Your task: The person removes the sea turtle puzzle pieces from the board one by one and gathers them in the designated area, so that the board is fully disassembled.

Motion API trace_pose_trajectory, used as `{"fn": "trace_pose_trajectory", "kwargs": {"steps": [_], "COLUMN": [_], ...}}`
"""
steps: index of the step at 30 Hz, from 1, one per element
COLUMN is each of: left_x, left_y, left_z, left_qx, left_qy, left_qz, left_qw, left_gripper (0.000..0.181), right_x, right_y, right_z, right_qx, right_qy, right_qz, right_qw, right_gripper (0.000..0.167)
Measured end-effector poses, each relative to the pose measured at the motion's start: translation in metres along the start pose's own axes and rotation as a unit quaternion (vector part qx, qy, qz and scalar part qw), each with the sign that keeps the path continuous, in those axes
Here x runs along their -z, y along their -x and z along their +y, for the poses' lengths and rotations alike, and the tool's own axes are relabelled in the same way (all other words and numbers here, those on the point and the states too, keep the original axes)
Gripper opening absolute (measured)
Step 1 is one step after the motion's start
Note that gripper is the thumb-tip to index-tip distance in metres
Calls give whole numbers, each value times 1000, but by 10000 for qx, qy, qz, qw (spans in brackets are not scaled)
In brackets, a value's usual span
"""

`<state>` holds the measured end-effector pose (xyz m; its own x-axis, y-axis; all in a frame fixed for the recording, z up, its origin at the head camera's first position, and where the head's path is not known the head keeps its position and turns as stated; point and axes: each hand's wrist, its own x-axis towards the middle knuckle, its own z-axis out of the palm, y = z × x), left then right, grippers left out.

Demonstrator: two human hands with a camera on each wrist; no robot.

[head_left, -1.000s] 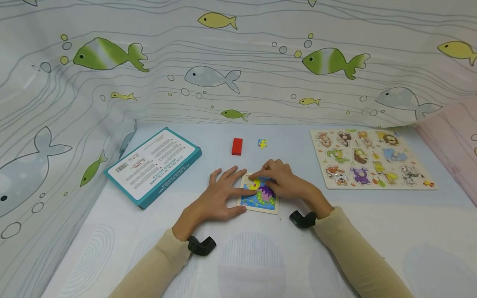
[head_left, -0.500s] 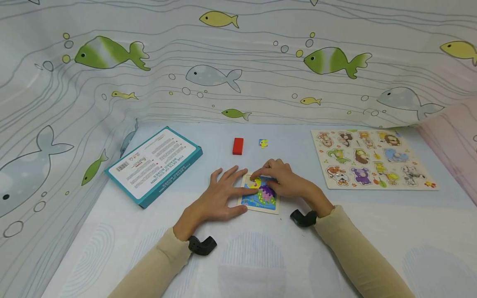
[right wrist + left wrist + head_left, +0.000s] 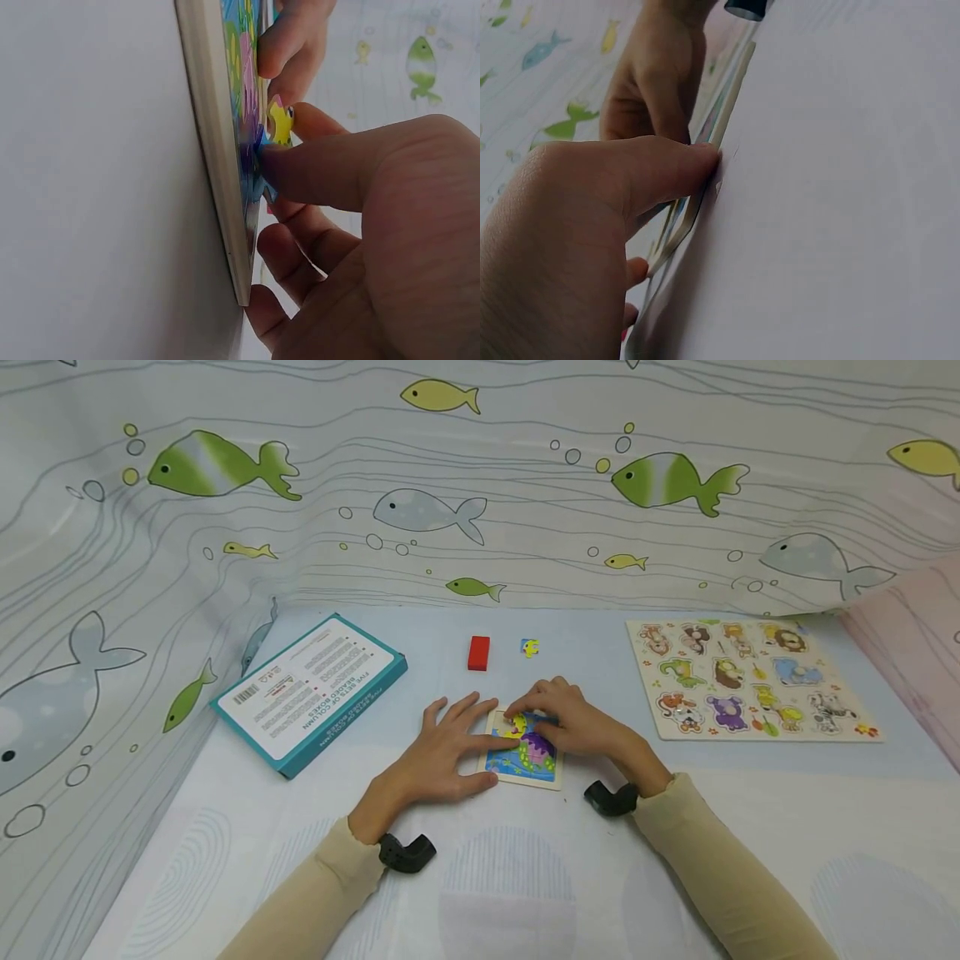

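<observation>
A small square jigsaw puzzle (image 3: 521, 768) with a pale wooden rim and a purple, pink and blue picture lies on the table. Spread over its left side is my left hand (image 3: 442, 758), index finger across the picture and thumb at the near-left rim. My right hand (image 3: 572, 718) is at the upper right of the puzzle. Between its thumb and index finger it pinches a yellow and blue puzzle piece (image 3: 280, 124), tilted up from the board in the right wrist view. The fingers partly hide the piece and the slot beneath it in the head view.
Beyond the puzzle lie a red block (image 3: 478, 653) and a loose yellow and blue puzzle piece (image 3: 529, 647). At the left is a teal and white box (image 3: 309, 693). On the right lies an animal peg board (image 3: 750, 681). A fish-print curtain (image 3: 540, 560) rises behind.
The right fingers have shifted very slightly with the pinched puzzle piece above the board. My left hand stays in place, and the view has tipped a little.
</observation>
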<state>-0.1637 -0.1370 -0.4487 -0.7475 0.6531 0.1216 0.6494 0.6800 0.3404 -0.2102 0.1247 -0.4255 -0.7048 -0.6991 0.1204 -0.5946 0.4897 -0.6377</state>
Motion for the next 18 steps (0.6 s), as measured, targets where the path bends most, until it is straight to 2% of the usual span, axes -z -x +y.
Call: {"fn": "trace_pose_trajectory", "kwargs": {"steps": [8, 18], "left_x": [1, 2], "left_y": [0, 0], "left_z": [1, 1], "left_qx": [53, 140], "left_qy": [45, 23], "left_qz": [-18, -78], "left_qw": [10000, 9999], "left_gripper": [51, 51], "right_x": [0, 3], "right_y": [0, 1], "right_z": [1, 2], "right_qx": [-123, -663], "right_qy": [-127, -429], "right_qz": [42, 13], "right_qw": [9998, 9969], "right_gripper": [37, 26]}}
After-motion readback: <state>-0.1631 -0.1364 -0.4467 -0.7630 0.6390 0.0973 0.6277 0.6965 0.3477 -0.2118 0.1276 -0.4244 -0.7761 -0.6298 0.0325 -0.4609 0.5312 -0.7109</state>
